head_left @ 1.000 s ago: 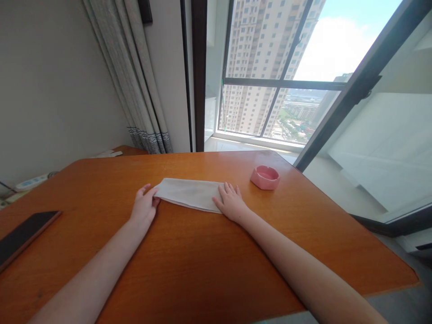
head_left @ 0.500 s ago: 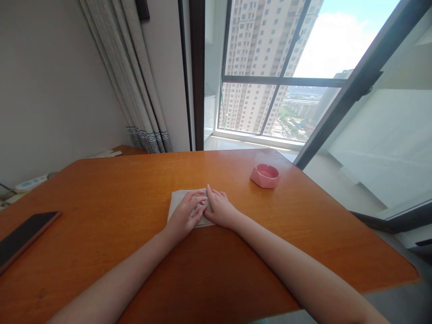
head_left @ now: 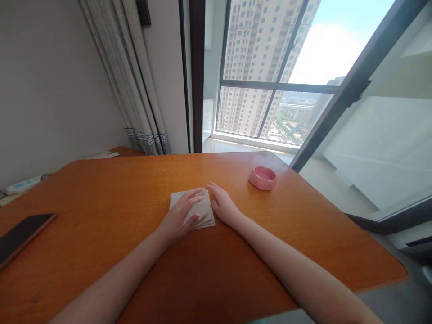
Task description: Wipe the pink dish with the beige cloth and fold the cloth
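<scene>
A folded pale grey cloth [head_left: 204, 210] lies flat on the wooden table [head_left: 189, 274], its layers showing along the near and right edges. My left hand [head_left: 180, 216] rests over the cloth's left part, fingers stretched out and the thumb apart from them. Just beyond the cloth's right edge is my right hand [head_left: 224, 206], turned on its side with fingers extended toward the far left. It holds nothing. Part of the cloth is hidden under my left hand.
A pink ashtray [head_left: 263, 178] stands to the far right of my hands. On the left lies a dark phone [head_left: 23, 236]. A white power strip [head_left: 25, 184] is past the table's left edge. Glass doors and a window are beyond the table.
My hands have moved apart. The right has slid right, off the cloth, and the left has shifted slightly left, so more of the cloth shows between them.
</scene>
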A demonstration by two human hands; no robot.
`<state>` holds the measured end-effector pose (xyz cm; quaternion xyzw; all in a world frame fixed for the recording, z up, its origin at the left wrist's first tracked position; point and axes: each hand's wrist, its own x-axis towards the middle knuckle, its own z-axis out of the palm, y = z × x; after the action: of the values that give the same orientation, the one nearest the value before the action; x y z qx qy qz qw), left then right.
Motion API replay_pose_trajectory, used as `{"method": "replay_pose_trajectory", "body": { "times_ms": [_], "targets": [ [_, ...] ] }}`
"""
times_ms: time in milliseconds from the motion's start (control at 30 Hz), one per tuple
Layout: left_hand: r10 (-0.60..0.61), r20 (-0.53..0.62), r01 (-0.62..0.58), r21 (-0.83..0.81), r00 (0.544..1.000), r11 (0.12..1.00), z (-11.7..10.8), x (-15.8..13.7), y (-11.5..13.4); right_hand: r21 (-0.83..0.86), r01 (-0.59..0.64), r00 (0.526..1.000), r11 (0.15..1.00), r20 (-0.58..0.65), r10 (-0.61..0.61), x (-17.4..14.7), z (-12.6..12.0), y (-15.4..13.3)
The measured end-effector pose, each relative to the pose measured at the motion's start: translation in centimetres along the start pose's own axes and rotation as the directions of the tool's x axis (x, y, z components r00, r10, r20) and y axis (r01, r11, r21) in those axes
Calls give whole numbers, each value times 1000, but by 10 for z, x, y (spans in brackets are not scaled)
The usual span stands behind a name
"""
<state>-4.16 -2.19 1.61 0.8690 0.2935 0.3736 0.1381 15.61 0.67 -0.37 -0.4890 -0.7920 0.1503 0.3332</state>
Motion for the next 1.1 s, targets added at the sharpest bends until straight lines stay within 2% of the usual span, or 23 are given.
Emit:
{"method": "replay_pose_trajectory", "body": {
  "times_ms": [67,100,200,267,333,467,667,767,833,1000,1100],
  "targets": [
    [-106,-112,110,37,988,993,-11,-2,-8,-3,112,993,994,-43,-112,-2,-6,-7],
    [-183,-146,191,44,972,981,-15,-2,-14,-4,188,982,982,-8,-188,-4,-8,-12],
    [-356,-98,364,70,929,929,-16,-1,-30,-14,388,905,922,196,-378,-10,-8,-27],
    [-395,-56,399,80,917,914,-12,-1,-38,-37,440,865,897,286,-412,-12,-5,-31],
    [-403,-70,408,72,913,910,-7,-1,-44,-34,430,865,902,301,-401,-13,-3,-31],
    [-364,-82,369,56,928,928,-3,-3,-47,43,338,914,940,223,-339,-12,-3,-26],
    [-356,-16,357,37,934,933,-4,-3,-47,20,389,884,921,272,-380,-11,-1,-21],
    [-369,11,366,98,929,925,-6,-2,-45,-33,358,919,933,189,-346,-10,-4,-22],
    [-378,66,363,167,923,917,-6,-3,-44,-69,354,925,933,175,-338,-10,-9,-23],
    [-409,279,313,330,869,891,-1,-4,-44,-66,402,874,913,324,-361,-10,-13,-22],
    [-434,315,316,361,844,877,1,-5,-45,-94,367,884,925,345,-316,-9,-12,-21]
  ]
}}
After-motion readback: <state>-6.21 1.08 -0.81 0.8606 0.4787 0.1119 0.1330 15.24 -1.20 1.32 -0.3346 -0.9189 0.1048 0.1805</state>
